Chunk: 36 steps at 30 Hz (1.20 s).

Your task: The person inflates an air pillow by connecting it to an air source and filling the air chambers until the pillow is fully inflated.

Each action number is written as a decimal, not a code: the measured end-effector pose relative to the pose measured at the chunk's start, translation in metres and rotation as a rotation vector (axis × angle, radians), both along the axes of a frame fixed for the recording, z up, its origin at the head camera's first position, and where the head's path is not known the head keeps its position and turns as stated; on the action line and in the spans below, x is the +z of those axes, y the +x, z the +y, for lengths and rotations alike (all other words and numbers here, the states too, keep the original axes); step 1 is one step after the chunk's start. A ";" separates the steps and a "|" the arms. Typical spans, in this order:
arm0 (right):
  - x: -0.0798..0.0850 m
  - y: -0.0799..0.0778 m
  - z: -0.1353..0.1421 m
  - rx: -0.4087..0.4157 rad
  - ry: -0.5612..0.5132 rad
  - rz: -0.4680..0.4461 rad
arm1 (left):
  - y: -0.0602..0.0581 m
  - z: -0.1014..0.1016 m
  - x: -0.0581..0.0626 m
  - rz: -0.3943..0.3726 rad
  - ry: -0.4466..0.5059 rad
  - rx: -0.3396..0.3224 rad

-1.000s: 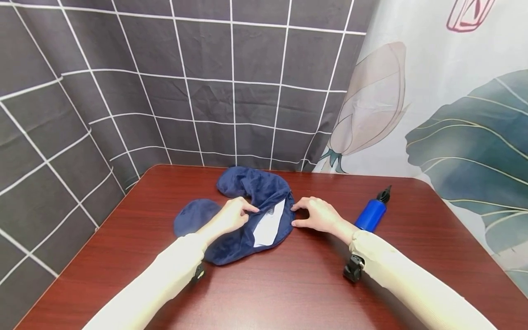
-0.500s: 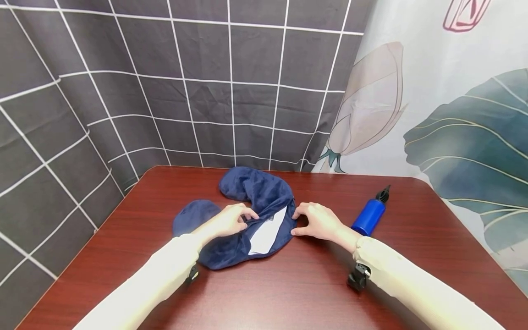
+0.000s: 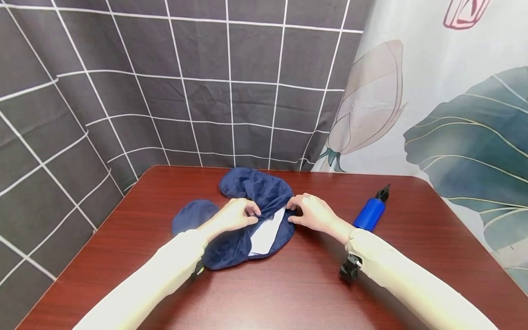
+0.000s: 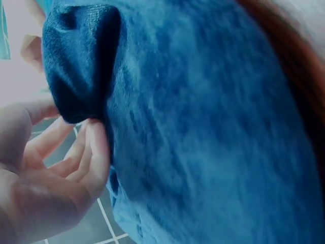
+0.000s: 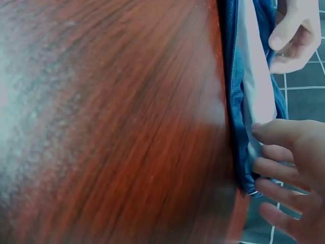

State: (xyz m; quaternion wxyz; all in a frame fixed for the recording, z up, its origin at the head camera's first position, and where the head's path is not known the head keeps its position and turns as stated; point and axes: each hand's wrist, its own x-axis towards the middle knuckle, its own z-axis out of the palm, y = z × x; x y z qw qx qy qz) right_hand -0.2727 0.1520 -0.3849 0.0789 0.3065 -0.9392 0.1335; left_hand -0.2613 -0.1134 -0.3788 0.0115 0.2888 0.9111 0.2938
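A navy plush U-shaped neck pillow cover (image 3: pixel 268 188) lies flat on the table, its zipped side gaping over a white inner piece (image 3: pixel 266 236). My left hand (image 3: pixel 235 214) is at the inner side of the opening; in the left wrist view its fingers (image 4: pixel 99 147) curl at a fold of the cloth, the thumb tip partly hidden behind it. At the opening's far right end is my right hand (image 3: pixel 312 211). In the right wrist view its thumb (image 5: pixel 269 131) touches the white piece beside the zip (image 5: pixel 232 76), the other fingers loosely bent and spread.
A blue cylinder with a black nozzle (image 3: pixel 370 214), like a small hand pump, lies to the right of my right wrist. Dark gridded curtain (image 3: pixel 206 91) hangs behind the reddish wooden table (image 3: pixel 264 293), with a floral curtain (image 3: pixel 371 105) at the right.
My left thumb and forefinger have parted slightly. The right hand has moved from the cover's outer edge left onto the end of the opening. The cover has shifted slightly.
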 end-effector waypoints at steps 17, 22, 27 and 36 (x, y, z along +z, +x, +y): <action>0.006 -0.005 0.002 -0.021 -0.103 0.005 | -0.008 0.004 -0.004 0.082 0.114 0.000; 0.008 -0.007 -0.001 -0.009 -0.118 0.012 | -0.005 0.004 -0.009 0.096 0.089 0.036; 0.010 -0.008 -0.007 0.053 -0.163 0.041 | 0.000 0.004 -0.013 0.041 0.075 0.027; 0.008 -0.011 -0.026 0.154 -0.195 0.037 | 0.002 0.000 -0.016 -0.020 0.069 0.005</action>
